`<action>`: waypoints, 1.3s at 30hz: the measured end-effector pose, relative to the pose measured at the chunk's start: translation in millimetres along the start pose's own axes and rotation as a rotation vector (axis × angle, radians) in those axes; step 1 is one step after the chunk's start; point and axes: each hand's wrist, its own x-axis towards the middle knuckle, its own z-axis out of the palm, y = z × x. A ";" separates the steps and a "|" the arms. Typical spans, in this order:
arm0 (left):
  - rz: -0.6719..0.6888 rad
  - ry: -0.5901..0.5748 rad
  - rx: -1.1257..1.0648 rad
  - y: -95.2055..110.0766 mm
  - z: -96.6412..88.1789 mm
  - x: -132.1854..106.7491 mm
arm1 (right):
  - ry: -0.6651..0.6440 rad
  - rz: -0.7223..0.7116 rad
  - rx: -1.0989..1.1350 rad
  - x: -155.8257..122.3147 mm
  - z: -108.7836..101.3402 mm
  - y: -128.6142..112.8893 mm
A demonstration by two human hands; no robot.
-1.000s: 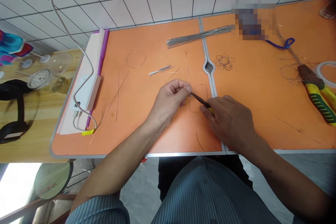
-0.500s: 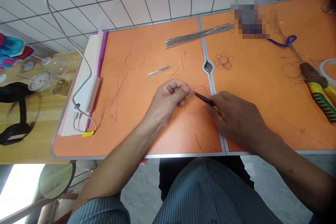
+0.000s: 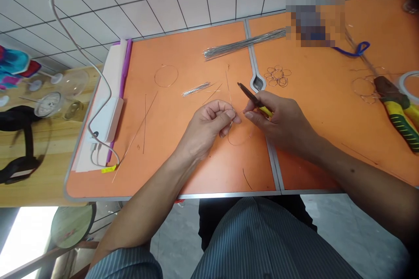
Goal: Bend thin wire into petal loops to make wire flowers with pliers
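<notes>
1. Nearest to us, a short curved wire offcut [image 3: 247, 178] lies loose on the orange desk [image 3: 183, 161], just inside its front edge.
2. Beyond it is the wire loop [image 3: 240, 144], lying low over the desk between our hands. Its straight tail runs up and away from the pinch.
3. Our left hand [image 3: 209, 124] has thumb and forefinger pressed together on the wire where the loop closes, and the other fingers are curled in.
4. Our right hand [image 3: 281, 120] has changed most. A second ago the nose of its dark-tipped tool [image 3: 252, 97] sat at the loop's closing point; now the nose is lifted and points away toward the far left, off the wire. The fingers stay wrapped around the yellow handle, while the thumb and forefinger tips have come up beside the left pinch. We cannot tell whether they touch the wire.
5. So the tool no longer bears on the loop; bare fingertips alone hold it.
6. Farther out lie a small sheaf of short wires [image 3: 196, 89], a finished ring [image 3: 166, 75] and a cluster of small rings [image 3: 278, 76].
7. Farthest is the long wire bundle [image 3: 242, 44].
</notes>
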 end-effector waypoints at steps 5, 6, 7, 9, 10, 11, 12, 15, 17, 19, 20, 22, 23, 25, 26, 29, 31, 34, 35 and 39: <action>0.003 0.008 -0.008 1.4 -0.9 0.6 | 0.035 -0.001 0.076 1.0 1.7 4.1; 0.003 0.013 -0.008 1.8 -1.1 0.7 | 0.032 0.007 0.078 0.6 0.9 3.7; 0.005 0.018 -0.008 2.3 -1.3 0.9 | 0.029 0.019 0.078 0.2 0.0 3.0; 0.009 0.027 -0.009 3.2 -1.5 1.4 | 0.027 0.040 0.062 -0.4 -1.9 1.2; 0.010 0.034 -0.011 3.6 -1.5 1.7 | 0.029 0.046 0.046 -0.6 -2.6 0.5; 0.007 0.040 -0.014 3.8 -1.5 1.9 | 0.030 0.049 0.026 -0.7 -3.1 0.0; 0.002 0.047 -0.017 3.9 -1.5 2.1 | 0.030 0.052 0.007 -0.7 -3.4 -0.2; -0.020 0.056 -0.025 3.3 -2.0 2.9 | 0.029 0.055 -0.015 -0.6 -3.1 0.8; -0.041 0.055 -0.040 2.4 -3.0 3.5 | 0.031 0.054 -0.012 -0.5 -2.6 2.2; -0.056 0.057 -0.059 1.7 -4.1 4.3 | 0.036 0.052 -0.021 -0.2 -2.2 3.3; -0.057 0.058 -0.069 1.5 -4.5 4.6 | 0.041 0.054 -0.027 0.0 -2.1 3.7; -0.050 0.056 -0.085 1.3 -5.0 5.0 | 0.050 0.061 -0.030 0.4 -1.8 4.2; -0.046 0.051 -0.092 1.3 -5.1 5.0 | 0.054 0.063 -0.027 0.6 -1.6 4.3; -0.048 0.038 -0.107 0.9 -5.0 4.6 | 0.064 0.064 -0.027 0.9 -1.2 4.2; -0.051 0.030 -0.115 0.6 -4.9 4.3 | 0.067 0.065 -0.032 1.1 -1.0 4.1; -0.055 0.027 -0.128 -0.6 -4.6 3.3 | 0.063 0.077 -0.051 1.7 -0.6 3.3; -0.056 0.048 -0.118 -0.9 -4.5 2.9 | 0.044 0.083 -0.057 2.5 -0.9 2.9; -0.073 0.085 -0.097 -0.6 -4.5 2.9 | 0.029 0.050 -0.093 3.1 -3.1 2.7; -0.075 0.094 -0.092 -0.4 -4.6 3.1 | 0.045 0.017 -0.113 2.4 -4.5 2.6; -0.048 0.126 -0.083 -1.5 -5.5 4.5 | 0.178 -0.164 -0.260 -7.4 -13.0 0.9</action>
